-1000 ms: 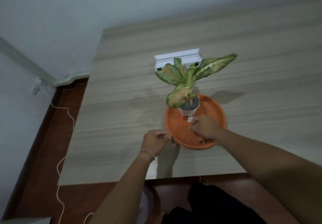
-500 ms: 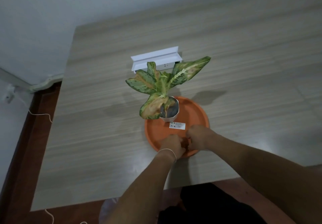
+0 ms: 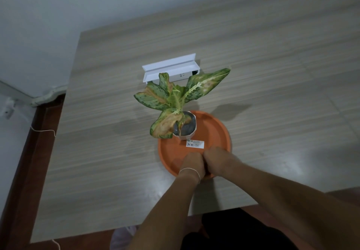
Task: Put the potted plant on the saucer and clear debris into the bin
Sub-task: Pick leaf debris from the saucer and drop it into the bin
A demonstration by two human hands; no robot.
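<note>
My left hand (image 3: 191,164) and right hand (image 3: 216,161) meet knuckle to knuckle, both curled, over the near part of the orange saucer (image 3: 218,131). Whether either pinches any debris, I cannot tell. The potted plant (image 3: 181,117) already stands on the saucer's far left side, a small white label (image 3: 194,144) before it. I should pinch gently, keeping the saucer steady.

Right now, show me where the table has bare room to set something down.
Table is bare right of the saucer, left of the plant, and behind the white box. The saucer's near part is crowded: both hands, a label.
</note>
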